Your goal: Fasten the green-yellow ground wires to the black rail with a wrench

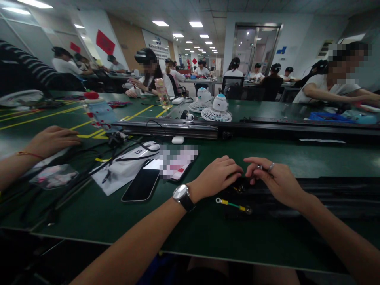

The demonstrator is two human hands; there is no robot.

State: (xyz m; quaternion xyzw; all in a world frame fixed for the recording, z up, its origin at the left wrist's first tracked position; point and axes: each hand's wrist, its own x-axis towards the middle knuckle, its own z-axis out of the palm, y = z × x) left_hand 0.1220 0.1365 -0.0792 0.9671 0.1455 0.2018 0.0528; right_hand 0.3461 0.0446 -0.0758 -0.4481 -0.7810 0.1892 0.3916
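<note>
My left hand [219, 174], with a watch on the wrist, is over the green table [190, 221], its fingers together and curled down by a small dark fitting [241, 188]. What its fingertips hold, if anything, is hidden. Opposite it, my right hand [277, 180] wears a ring and pinches a small metal piece [260, 167] between thumb and fingers. Just below the hands lies a short green wire [233, 204] with yellow sleeves and ring ends, one end at the edge of a long black part [335, 194].
Two phones [141, 184] [181, 164], a white sheet [113, 180] and black cables [74, 184] lie to the left. Another person's hand [55, 142] rests at far left. Dark rails [172, 130] cross behind, with white fans [216, 109] and an earphone case [177, 139] nearby.
</note>
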